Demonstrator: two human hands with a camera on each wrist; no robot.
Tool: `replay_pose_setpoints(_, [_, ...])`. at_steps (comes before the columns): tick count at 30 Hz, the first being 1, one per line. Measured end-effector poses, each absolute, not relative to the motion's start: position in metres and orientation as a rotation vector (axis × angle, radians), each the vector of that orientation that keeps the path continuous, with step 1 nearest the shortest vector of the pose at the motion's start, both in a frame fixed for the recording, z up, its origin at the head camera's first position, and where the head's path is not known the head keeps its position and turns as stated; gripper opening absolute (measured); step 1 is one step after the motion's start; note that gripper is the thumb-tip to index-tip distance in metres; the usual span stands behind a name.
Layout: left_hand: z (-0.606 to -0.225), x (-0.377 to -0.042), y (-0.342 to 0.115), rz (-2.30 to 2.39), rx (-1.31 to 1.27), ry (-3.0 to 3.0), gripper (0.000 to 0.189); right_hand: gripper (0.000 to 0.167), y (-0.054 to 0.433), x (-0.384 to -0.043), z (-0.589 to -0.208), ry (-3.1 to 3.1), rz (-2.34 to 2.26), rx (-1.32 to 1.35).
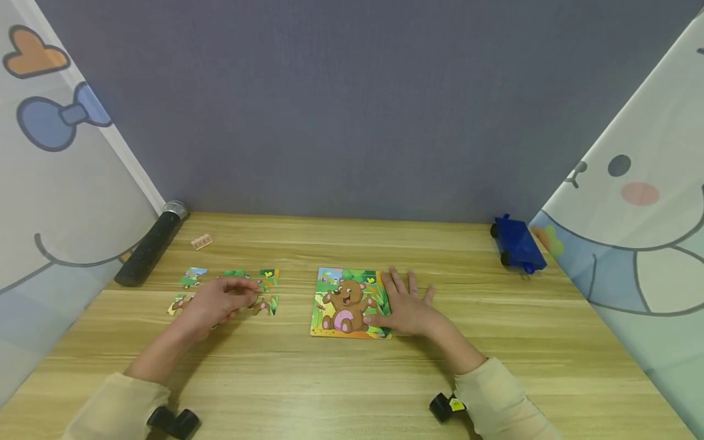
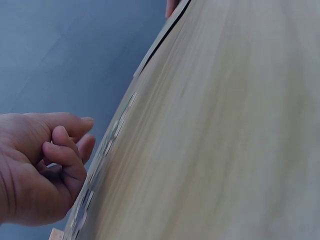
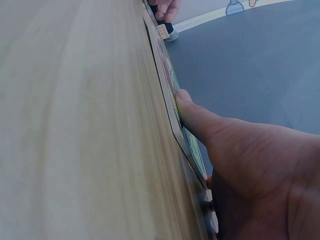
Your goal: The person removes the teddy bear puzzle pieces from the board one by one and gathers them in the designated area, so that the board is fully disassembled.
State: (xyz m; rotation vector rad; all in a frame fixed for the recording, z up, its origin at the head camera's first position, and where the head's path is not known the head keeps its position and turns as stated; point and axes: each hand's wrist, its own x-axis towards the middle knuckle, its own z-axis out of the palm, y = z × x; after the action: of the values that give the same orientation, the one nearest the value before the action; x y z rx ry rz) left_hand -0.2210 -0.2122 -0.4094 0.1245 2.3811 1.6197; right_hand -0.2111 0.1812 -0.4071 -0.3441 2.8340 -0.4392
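On the table lies a flat square bear puzzle (image 1: 345,303), its brown bear picture facing up. My right hand (image 1: 409,308) is spread at its right edge, with the thumb resting on the picture; the right wrist view shows this thumb (image 3: 192,107) on the board from the side. My left hand (image 1: 220,302) is over several loose puzzle pieces (image 1: 268,277) to the left. Its fingers are loosely bent, and nothing shows between them in the left wrist view, where the hand (image 2: 45,167) appears above the tabletop. The hand hides some of the pieces.
A black microphone (image 1: 151,247) lies at the table's left edge, near a small tan block (image 1: 201,242). At the back right is a blue toy cart (image 1: 519,244) with dark wheels. A grey panel (image 1: 341,110) stands behind the table, with printed panels at both sides.
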Motion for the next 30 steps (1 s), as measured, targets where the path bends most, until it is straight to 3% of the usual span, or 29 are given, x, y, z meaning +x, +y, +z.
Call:
replay_pose_setpoints(17, [-0.41, -0.215, -0.151, 1.615, 0.254, 2.208, 0.028, 0.113, 0.183, -0.211, -0.409, 2.829, -0.448, -0.342])
replay_pose_setpoints(30, [-0.413, -0.214, -0.115, 1.6, 0.428, 2.126, 0.034, 0.112, 0.181, -0.212, -0.407, 2.829, -0.457, -0.351])
